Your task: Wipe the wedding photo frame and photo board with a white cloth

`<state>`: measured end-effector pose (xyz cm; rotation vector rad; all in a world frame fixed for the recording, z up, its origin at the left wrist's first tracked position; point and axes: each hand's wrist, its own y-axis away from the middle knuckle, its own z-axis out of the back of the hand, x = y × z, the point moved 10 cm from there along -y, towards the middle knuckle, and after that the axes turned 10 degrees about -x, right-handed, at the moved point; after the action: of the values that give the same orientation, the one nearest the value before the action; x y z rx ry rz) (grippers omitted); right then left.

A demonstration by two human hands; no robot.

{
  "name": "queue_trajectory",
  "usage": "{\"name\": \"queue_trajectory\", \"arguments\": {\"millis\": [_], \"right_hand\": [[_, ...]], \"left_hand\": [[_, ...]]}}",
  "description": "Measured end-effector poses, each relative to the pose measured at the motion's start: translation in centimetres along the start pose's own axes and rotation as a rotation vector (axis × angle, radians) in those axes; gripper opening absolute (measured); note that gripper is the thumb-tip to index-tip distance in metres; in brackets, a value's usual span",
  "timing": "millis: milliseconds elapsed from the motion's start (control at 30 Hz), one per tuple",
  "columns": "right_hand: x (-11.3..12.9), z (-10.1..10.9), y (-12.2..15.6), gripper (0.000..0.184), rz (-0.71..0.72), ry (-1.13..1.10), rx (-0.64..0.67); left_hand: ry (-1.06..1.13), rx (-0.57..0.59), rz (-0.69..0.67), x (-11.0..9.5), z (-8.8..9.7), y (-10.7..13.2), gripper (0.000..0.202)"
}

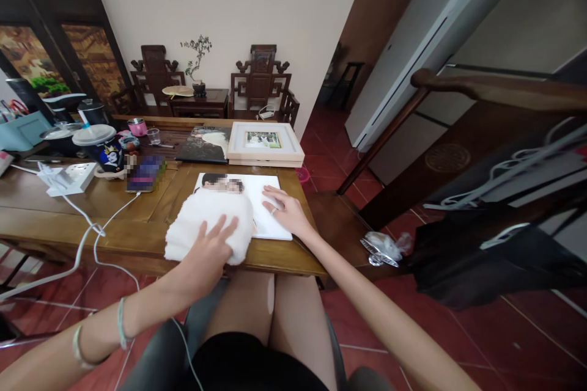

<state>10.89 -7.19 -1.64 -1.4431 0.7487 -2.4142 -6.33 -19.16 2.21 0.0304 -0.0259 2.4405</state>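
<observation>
A white photo panel [282,226] with a picture of two people lies flat near the front edge of the wooden table. Over its left and lower part is a thick, fluffy white towel [183,232], hiding much of the picture. My left hand [213,247] rests on top of the towel with its fingers spread. On the panel's right side lies my right hand [287,211], fingers stretched out, a ring on one of them. What is under the right palm is hidden.
Behind the panel are a light wooden picture frame [293,143] and a dark photo print [197,148]. To the left stand a lidded cup [107,149], a phone [145,174], a white power strip [76,178] and cables. A wooden chair [426,159] is at the right.
</observation>
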Motion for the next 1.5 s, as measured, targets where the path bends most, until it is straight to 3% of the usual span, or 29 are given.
{"name": "queue_trajectory", "arguments": {"millis": [67,133,367,467,600,833,933,1033,1200,1300,1400,1500], "right_hand": [[0.1,0.0,0.0,0.03,0.005,0.005,0.002],[0.1,0.0,0.0,0.03,0.01,0.011,0.005],[0.4,-0.1,0.1,0.031,0.028,0.043,0.015],[0.6,-0.1,0.1,0.034,0.044,0.06,0.023],[1.0,-0.3,0.1,0.036,0.065,0.078,0.032],[0.9,-0.7,0.1,0.041,0.083,0.08,0.068],[0.6,-0.8,0.2,0.044,0.086,0.08,0.082],[0.3,-0.9,0.1,0.045,0.08,0.085,0.083],[0.2,-0.8,0.1,0.043,0.069,0.096,0.086],[0.2,-0.8,0.1,0.042,0.066,0.101,0.089],[0.2,-0.8,0.1,0.043,0.063,0.098,0.085],[0.2,-0.7,0.0,0.043,0.059,0.088,0.075]], "left_hand": [[0.02,0.008,-0.019,-0.8,0.1,0.1,0.042],[0.013,0.002,-0.012,-0.4,0.1,-1.3,0.045],[-0.066,-0.123,0.146,5.6,-0.2,-11.3,0.037],[-0.088,-0.169,0.182,7.1,-0.3,-13.5,0.036],[-0.11,-0.173,0.155,6.0,-0.6,-12.8,0.037],[-0.113,-0.092,0.006,-1.9,-0.4,-4.9,0.034],[-0.078,-0.065,-0.029,-3.9,0.2,-3.4,0.036],[-0.042,-0.035,0.014,-2.9,0.3,-5.0,0.037],[-0.053,-0.087,0.12,1.9,0.2,-11.1,0.038],[-0.063,-0.129,0.157,3.7,0.1,-13.5,0.04],[-0.075,-0.145,0.177,3.5,0.1,-13.5,0.039],[-0.09,-0.13,0.177,1.0,-0.1,-11.2,0.038]]}}
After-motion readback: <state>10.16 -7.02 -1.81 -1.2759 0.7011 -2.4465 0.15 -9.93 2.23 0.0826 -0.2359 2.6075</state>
